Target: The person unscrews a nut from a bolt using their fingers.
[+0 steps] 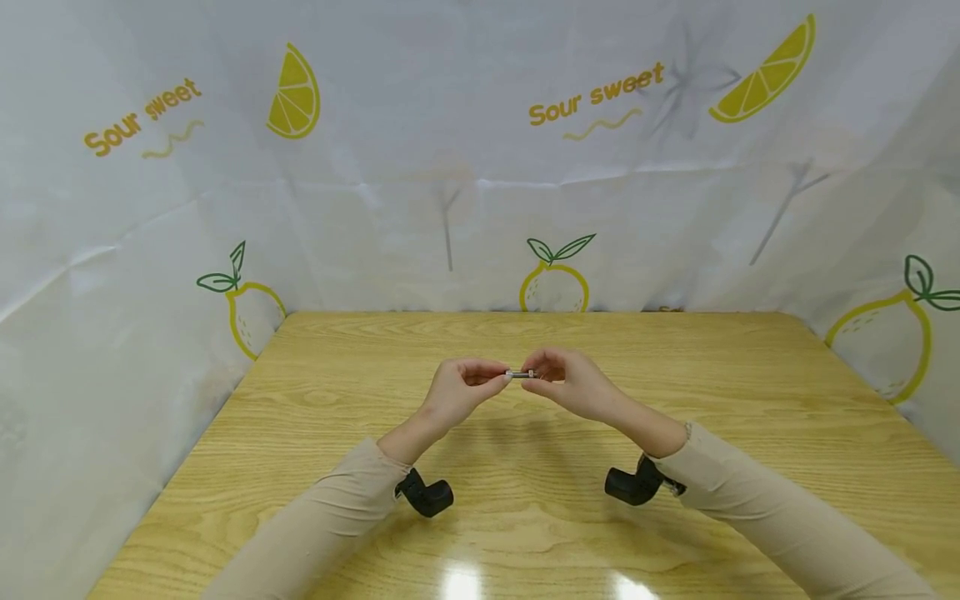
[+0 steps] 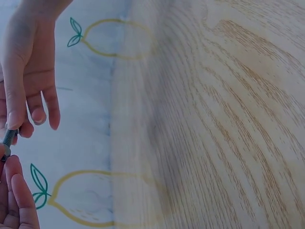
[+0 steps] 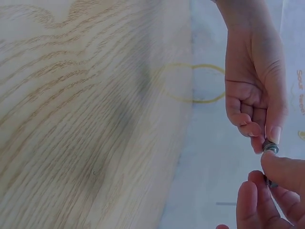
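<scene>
A small metal bolt (image 1: 520, 375) is held level above the table between both hands. My left hand (image 1: 459, 393) pinches its left end between thumb and fingers, hiding part of that end. At the other end sits a hex nut (image 1: 532, 374), between the thumb and fingers of my right hand (image 1: 576, 385). Threads on the bolt (image 2: 8, 137) show between the hands in the left wrist view. In the right wrist view the fingertips of the right hand (image 3: 281, 174) cover most of the shank.
Below the hands spreads a wood-grain table (image 1: 525, 517). A white cloth (image 1: 405, 167) with lemon prints hangs behind it and at both sides. Black wrist cameras (image 1: 430, 493) are strapped under both wrists.
</scene>
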Demonstrator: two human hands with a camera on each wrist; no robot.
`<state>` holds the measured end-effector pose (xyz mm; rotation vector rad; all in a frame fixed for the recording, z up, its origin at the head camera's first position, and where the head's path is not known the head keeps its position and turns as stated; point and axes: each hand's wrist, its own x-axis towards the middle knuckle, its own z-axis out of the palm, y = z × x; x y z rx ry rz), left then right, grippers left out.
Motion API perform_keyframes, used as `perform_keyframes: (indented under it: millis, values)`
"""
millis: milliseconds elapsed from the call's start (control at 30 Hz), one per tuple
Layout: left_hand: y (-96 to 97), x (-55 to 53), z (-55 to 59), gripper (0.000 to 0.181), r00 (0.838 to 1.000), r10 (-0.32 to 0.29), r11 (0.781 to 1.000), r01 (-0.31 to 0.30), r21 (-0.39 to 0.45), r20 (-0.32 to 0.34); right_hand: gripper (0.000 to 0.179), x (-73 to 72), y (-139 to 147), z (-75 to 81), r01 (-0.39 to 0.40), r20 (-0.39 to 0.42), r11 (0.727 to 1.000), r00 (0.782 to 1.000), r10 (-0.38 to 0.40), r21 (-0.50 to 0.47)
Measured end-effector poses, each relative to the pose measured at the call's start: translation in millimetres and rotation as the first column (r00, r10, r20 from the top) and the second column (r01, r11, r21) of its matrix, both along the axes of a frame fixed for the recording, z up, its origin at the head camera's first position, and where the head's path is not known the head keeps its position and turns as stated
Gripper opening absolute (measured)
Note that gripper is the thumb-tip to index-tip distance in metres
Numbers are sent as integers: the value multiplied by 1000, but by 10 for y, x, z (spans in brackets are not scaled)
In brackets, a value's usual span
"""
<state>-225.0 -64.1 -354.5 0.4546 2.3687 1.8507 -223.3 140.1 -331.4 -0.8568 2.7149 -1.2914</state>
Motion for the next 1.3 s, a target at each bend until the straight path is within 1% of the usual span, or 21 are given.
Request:
perform_keyframes:
  millis: [67,133,200,367,433,533,633,733,933,1000,1133,1200,1300]
  values:
    - [5,-3,2,24,1000,2,1000,-2,-1,4,17,2,-1,1,-4,-17,1000,1000,3,-13]
    - [9,-7,-1,23,1000,2,1000,-2,-2,6,21,2,-1,3,-11,-14,1000,1000,11,-20]
    - [9,-7,-2,23,1000,-1,1000,1,-2,5,25,5,2,9,-13,2,1000,1000,13,-13]
    - [0,-3,-7,24,1000,-10,1000,10,2,-22,25,0,6,22,-9,51,1000,999,8,21]
    - [-3,-2,-7,24,1000,-10,1000,10,2,-25,23,-1,5,21,-1,46,1000,999,0,26]
    - [0,-1,-2,23,1000,-2,1000,2,2,-15,17,-2,1,11,9,6,1000,1000,-9,13]
    - [4,-5,0,23,1000,4,1000,-4,0,-7,18,-1,-5,4,13,-17,1000,1000,-13,-8]
    - [8,-7,1,22,1000,6,1000,-6,2,-7,23,-3,-6,5,14,-4,1000,1000,-14,-10]
    - [1,-6,0,22,1000,11,1000,-11,-5,-7,24,-8,-5,27,11,56,1000,998,-12,25]
    - [0,-7,1,22,1000,14,1000,-14,-5,-4,22,-6,-6,29,16,50,999,999,-18,29]
    - [2,-9,1,22,1000,10,1000,-10,0,1,17,-1,-14,18,37,10,999,999,-37,8]
    - [4,-10,3,22,1000,10,1000,-10,3,4,20,0,-19,14,38,8,999,999,-38,-12]
    - [5,-6,8,23,1000,7,1000,-7,7,7,26,2,-19,15,38,28,999,999,-38,-16]
